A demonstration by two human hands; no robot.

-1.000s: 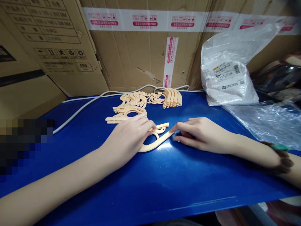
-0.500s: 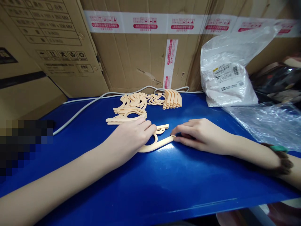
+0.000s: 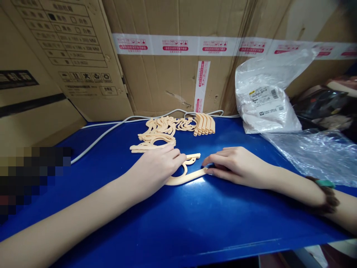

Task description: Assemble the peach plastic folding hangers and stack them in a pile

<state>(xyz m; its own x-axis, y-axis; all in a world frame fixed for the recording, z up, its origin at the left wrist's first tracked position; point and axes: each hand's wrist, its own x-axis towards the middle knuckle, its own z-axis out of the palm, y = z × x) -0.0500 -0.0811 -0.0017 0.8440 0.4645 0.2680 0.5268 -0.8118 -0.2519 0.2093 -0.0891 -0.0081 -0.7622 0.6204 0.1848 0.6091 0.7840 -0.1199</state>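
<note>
A cream plastic folding hanger (image 3: 185,179) lies on the blue tabletop between my hands, with a long curved arm, a round loop and a shorter straight part. My left hand (image 3: 158,165) is closed over its left portion, hiding that part. At the tip of the long arm, my right hand (image 3: 234,165) pinches with thumb and fingers. Just beyond my left hand, more cream hanger parts (image 3: 156,139) lie piled. Behind them are several wavy hook-like pieces (image 3: 161,124) and a neat row of curved arms (image 3: 205,124).
Cardboard boxes (image 3: 164,82) wall off the back and left of the blue table (image 3: 173,227). A white cable (image 3: 103,136) runs along the back. To the right stand a white plastic bag (image 3: 262,108) and a clear plastic sheet (image 3: 315,156). A pixelated patch covers the left edge.
The camera view has tilted up slightly, so everything sits a little lower. Both hands keep their hold on the hanger, with hardly any visible movement.
</note>
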